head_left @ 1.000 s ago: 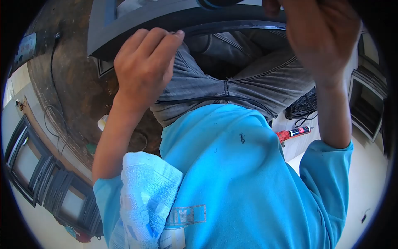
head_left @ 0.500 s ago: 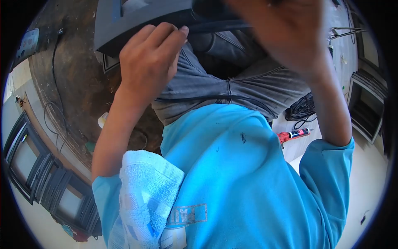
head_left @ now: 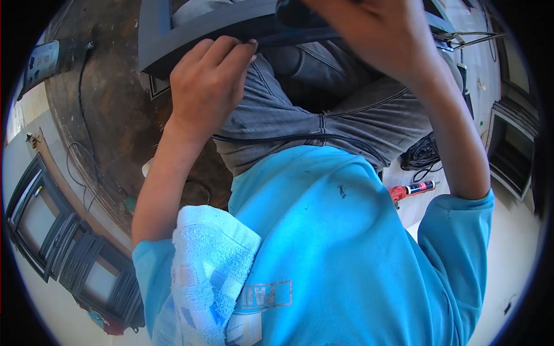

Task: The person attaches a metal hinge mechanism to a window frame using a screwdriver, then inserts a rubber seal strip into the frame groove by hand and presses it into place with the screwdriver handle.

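Note:
A dark grey frame (head_left: 173, 49) with an open middle lies over my lap at the top of the view. My left hand (head_left: 210, 81) has its fingers curled over the near edge of this frame, gripping it. My right hand (head_left: 384, 37) is above the frame's right part, and its fingertips are cut off by the top of the picture. Below and left of that hand is a dark rounded object (head_left: 293, 12), too dim to name. Whether my right hand holds anything does not show.
A black cable (head_left: 283, 138) crosses my lap; a coiled cable (head_left: 419, 154) lies to the right. Near it is a red tool with a tube (head_left: 420, 187). Stacked dark frames stand at left (head_left: 95, 271) and right (head_left: 511, 147). A towel (head_left: 213, 254) hangs against my shirt.
My right hand has shifted slightly left and looks less blurred. The frame appears slightly lower and tilted differently, with my left hand still on its edge.

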{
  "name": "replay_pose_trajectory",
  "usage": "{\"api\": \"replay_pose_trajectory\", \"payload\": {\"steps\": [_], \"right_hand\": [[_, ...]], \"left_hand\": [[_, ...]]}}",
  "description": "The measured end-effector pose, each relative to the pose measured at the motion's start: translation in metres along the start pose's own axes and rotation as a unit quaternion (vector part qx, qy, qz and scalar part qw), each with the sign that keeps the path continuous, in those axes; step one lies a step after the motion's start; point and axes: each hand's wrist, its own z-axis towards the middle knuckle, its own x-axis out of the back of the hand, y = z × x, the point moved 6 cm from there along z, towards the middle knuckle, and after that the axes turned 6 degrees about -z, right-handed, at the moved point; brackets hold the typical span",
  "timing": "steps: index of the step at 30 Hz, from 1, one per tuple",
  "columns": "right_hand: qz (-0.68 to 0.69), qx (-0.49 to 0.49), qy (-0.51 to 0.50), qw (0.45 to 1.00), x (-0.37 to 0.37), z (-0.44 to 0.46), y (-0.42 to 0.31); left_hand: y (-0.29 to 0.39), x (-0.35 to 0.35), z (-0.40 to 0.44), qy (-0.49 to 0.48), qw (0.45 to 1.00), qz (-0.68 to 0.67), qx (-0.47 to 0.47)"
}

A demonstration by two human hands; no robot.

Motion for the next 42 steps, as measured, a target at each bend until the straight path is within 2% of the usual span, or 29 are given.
{"api": "replay_pose_trajectory", "payload": {"steps": [1, 2, 5, 9, 10, 12, 13, 15, 16, 19, 20, 23, 24, 27, 28, 31, 32, 35, 36, 38, 40, 42], "right_hand": [[0.005, -0.004, 0.016, 1.000, 0.008, 0.000, -0.004], [0.044, 0.005, 0.058, 0.997, 0.003, -0.005, 0.025], [0.111, -0.093, 0.057, 0.988, 0.003, -0.019, 0.038], [0.125, -0.087, 0.104, 0.983, -0.007, -0.023, 0.026], [0.085, -0.074, 0.165, 0.980, -0.008, -0.016, 0.006], [0.069, 0.007, 0.212, 0.975, -0.007, -0.012, 0.004], [0.095, 0.074, 0.197, 0.973, -0.007, -0.009, 0.020], [0.092, 0.097, 0.117, 0.984, -0.014, -0.009, 0.028], [0.062, 0.051, 0.054, 0.995, -0.020, -0.012, 0.026], [0.112, 0.046, 0.074, 0.990, -0.020, -0.005, 0.017], [0.170, 0.071, 0.143, 0.972, -0.019, 0.003, 0.016], [0.175, 0.088, 0.173, 0.965, -0.029, 0.001, 0.013], [0.092, 0.080, 0.100, 0.988, -0.039, -0.003, 0.009], [0.068, 0.028, 0.002, 0.997, -0.026, 0.009, 0.007], [0.128, 0.000, 0.042, 0.991, -0.009, 0.017, -0.011], [0.159, 0.025, 0.115, 0.980, -0.032, 0.009, 0.003], [0.093, -0.018, 0.007, 0.995, -0.045, 0.003, 0.012], [-0.008, 0.040, -0.025, 0.999, -0.056, -0.003, 0.015], [-0.043, 0.100, 0.032, 0.994, -0.047, 0.000, 0.005], [-0.074, 0.146, 0.075, 0.984, -0.046, -0.002, -0.001], [-0.068, 0.121, 0.048, 0.989, -0.059, -0.009, 0.006], [0.008, 0.062, 0.035, 0.997, -0.050, -0.004, 0.005]], "left_hand": [[-0.005, -0.001, -0.004, 0.007, 1.000, 0.001, 0.001], [-0.007, -0.001, -0.005, 0.013, 1.000, 0.001, 0.003], [-0.007, 0.000, -0.003, -0.028, 0.999, -0.007, 0.030], [-0.008, 0.007, -0.003, -0.036, 0.998, -0.037, 0.028], [-0.012, 0.011, -0.007, -0.030, 0.998, -0.049, 0.031], [-0.016, 0.013, -0.010, -0.020, 0.997, -0.066, 0.044], [-0.016, 0.013, -0.011, -0.016, 0.996, -0.071, 0.056], [-0.014, 0.013, -0.011, -0.018, 0.994, -0.068, 0.085], [-0.010, 0.015, -0.009, -0.025, 0.993, -0.060, 0.100], [-0.011, 0.012, -0.011, -0.025, 0.992, -0.048, 0.117], [-0.012, 0.011, -0.013, -0.021, 0.992, -0.044, 0.120], [-0.014, 0.008, -0.016, -0.005, 0.994, -0.038, 0.106], [-0.013, 0.008, -0.016, -0.012, 0.994, -0.032, 0.104], [-0.016, 0.008, -0.019, -0.014, 0.996, -0.020, 0.091], [-0.018, 0.005, -0.020, -0.003, 0.996, -0.029, 0.081], [-0.016, 0.006, -0.023, 0.002, 0.996, -0.042, 0.076], [-0.016, 0.007, -0.022, 0.000, 0.996, -0.042, 0.076], [-0.017, 0.007, -0.023, 0.014, 0.996, -0.049, 0.075], [-0.017, 0.006, -0.027, 0.016, 0.996, -0.055, 0.075], [-0.021, 0.004, -0.030, 0.028, 0.995, -0.063, 0.073], [-0.020, 0.006, -0.029, 0.013, 0.995, -0.059, 0.084], [-0.019, 0.007, -0.027, 0.011, 0.995, -0.057, 0.084]]}}
